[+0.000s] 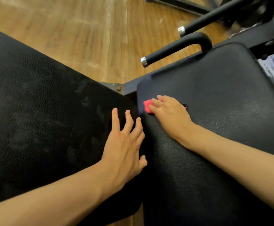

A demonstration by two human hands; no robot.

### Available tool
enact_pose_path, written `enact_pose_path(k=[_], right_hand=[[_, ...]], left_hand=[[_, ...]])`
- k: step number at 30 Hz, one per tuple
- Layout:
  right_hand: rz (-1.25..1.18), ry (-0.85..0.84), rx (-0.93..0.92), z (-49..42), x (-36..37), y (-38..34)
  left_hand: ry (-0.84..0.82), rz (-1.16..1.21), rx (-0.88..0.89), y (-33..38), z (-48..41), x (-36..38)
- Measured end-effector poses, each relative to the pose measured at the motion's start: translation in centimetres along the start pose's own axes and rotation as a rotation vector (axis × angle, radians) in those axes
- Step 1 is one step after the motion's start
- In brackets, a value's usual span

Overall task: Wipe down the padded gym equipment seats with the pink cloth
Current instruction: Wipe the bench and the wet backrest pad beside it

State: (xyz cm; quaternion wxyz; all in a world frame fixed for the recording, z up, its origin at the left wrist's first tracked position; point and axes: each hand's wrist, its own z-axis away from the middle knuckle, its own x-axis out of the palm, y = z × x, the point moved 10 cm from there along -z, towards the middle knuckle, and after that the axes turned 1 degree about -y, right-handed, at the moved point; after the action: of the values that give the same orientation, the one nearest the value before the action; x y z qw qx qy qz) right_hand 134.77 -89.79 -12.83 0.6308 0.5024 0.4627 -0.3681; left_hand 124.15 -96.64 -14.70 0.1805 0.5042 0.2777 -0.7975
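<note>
Two black padded seats fill the view: a left pad (40, 111) with dull smear marks and a right pad (217, 88). My left hand (124, 142) lies flat with fingers spread on the left pad's right edge, next to the gap between the pads. My right hand (170, 113) presses the pink cloth (147, 106) onto the right pad near its left edge. Most of the cloth is hidden under my fingers; only a small pink bunch shows at their tips.
A black curved handle (178, 48) with a chrome end cap juts over the far corner of the right pad, and a second bar (214, 15) runs behind it. The metal frame (116, 86) joins the pads. Wooden floor (84, 30) lies beyond.
</note>
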Motion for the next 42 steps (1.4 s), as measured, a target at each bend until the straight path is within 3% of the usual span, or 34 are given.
enact_pose_path(k=[6, 9, 13, 16, 19, 22, 24, 26, 33, 37, 41, 42], right_hand=[[-0.166, -0.082, 0.298, -8.8, 3.0, 4.0], [-0.153, -0.053, 0.217, -8.5, 2.7, 3.0], [-0.07, 0.112, -0.047, -0.3, -0.4, -0.4], [-0.12, 0.0, -0.101, 6.9, -1.8, -2.4], [-0.181, -0.221, -0.07, 16.1, -2.0, -4.5], [-0.139, -0.237, -0.09, 22.2, -3.6, -5.9], [-0.034, -0.153, -0.182, 20.8, -4.1, -5.9], [0.051, -0.064, -0.162, 16.4, -3.6, -4.4], [0.138, -0.066, 0.097, -2.5, -1.2, 2.0], [0.065, -0.084, 0.224, -4.3, -0.3, 3.3], [-0.086, 0.103, -0.042, 2.6, -2.5, -2.1], [-0.1, 0.079, -0.105, 4.9, -2.7, -3.5]], left_hand=[[-0.014, 0.008, 0.005, 0.2, -0.2, 0.2], [-0.015, 0.002, 0.009, 0.2, -0.2, 0.3], [-0.016, -0.034, -0.001, 0.0, -0.1, 0.3], [-0.01, -0.042, -0.01, -0.1, 0.2, 0.1], [-0.008, -0.037, -0.018, -0.3, 0.3, -0.1], [-0.006, -0.023, -0.023, -0.3, 0.4, -0.2], [0.0, -0.02, -0.027, -0.4, 0.4, -0.2], [-0.004, -0.023, -0.025, -0.3, 0.3, -0.2], [-0.012, -0.014, -0.011, -0.1, 0.0, 0.0], [0.003, -0.035, -0.015, -0.1, 0.0, 0.0], [-0.003, -0.05, -0.021, -0.1, -0.1, 0.1], [-0.002, -0.053, -0.02, -0.1, -0.1, 0.1]])
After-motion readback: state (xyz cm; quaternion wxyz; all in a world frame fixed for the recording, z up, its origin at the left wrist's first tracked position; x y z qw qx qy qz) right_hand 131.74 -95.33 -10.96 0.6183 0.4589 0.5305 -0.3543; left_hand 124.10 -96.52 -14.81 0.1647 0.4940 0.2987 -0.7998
